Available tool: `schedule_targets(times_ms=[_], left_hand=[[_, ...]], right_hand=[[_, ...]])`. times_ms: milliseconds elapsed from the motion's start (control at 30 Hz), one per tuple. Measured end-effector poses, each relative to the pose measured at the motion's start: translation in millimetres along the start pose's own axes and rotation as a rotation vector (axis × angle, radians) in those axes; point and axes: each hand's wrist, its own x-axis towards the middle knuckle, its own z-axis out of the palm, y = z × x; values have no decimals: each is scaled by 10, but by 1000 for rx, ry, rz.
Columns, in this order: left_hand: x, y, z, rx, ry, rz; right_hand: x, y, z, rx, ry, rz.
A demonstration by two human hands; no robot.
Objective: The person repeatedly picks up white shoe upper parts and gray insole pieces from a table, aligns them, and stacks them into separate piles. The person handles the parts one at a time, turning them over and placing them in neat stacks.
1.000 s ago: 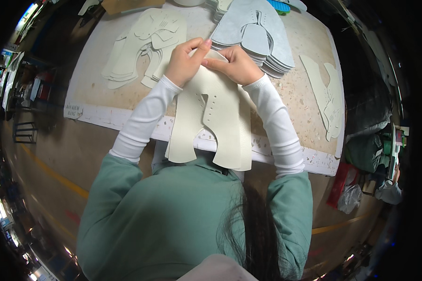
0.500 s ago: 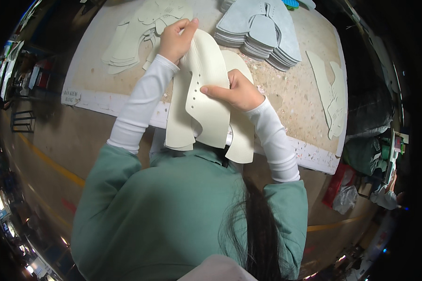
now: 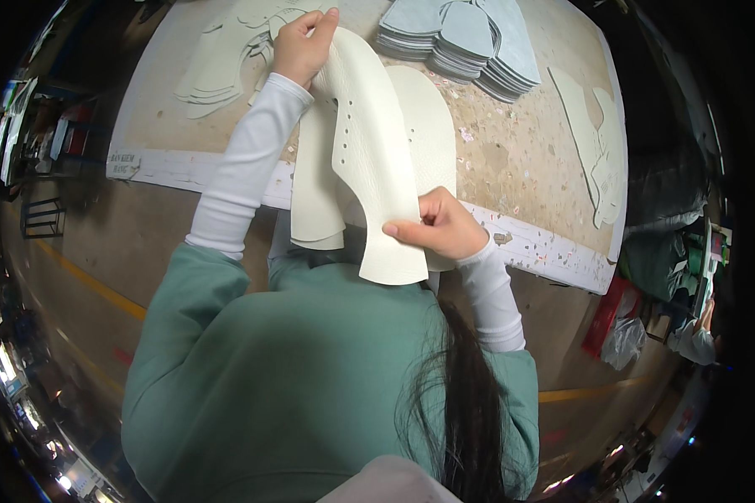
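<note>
My left hand (image 3: 302, 46) is closed on the upper end of a cream leather cut piece (image 3: 373, 134), curved and shaped like part of a shoe upper, with a row of punched holes along its left edge. Lower down, my right hand (image 3: 446, 225) pinches the same piece near its flared bottom end, thumb on top. More cream leather shows behind it: a strip (image 3: 317, 180) hanging on the left and a rounded part (image 3: 434, 117) on the right. How these are held is hidden behind the front piece. The leather hangs over the table's near edge.
On the worktable (image 3: 512, 159), a thick stack of pale blue-grey cut pieces (image 3: 453, 50) stands at the back. Loose cream pieces (image 3: 210, 71) lie at far left, others (image 3: 591, 151) at right. Scraps dot the top. A red item (image 3: 602, 323) and a clear plastic bag (image 3: 625, 344) are beyond the right corner.
My right hand has slid from the middle of the front piece down to its bottom end. That piece is now bowed and swung rightward. My left hand keeps its grip at the top.
</note>
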Motion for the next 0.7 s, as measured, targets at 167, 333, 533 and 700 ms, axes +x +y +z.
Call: schedule_targets(times_ms=[167,333,533,700], left_hand=[[27,14,-30,-16,-29,8],[-66,180,106,-176,-162,-106],[-230,275,411,-61,-520,-251],[-252,288,448,-29,-886,-73]], right_hand=[[-305,0,0,-22,-83,64],[-652,-164,-235,-164,-269,-53],[-814,-584,-584,-119,-361,-378],[-379,-723,-637,-398,350,-254]])
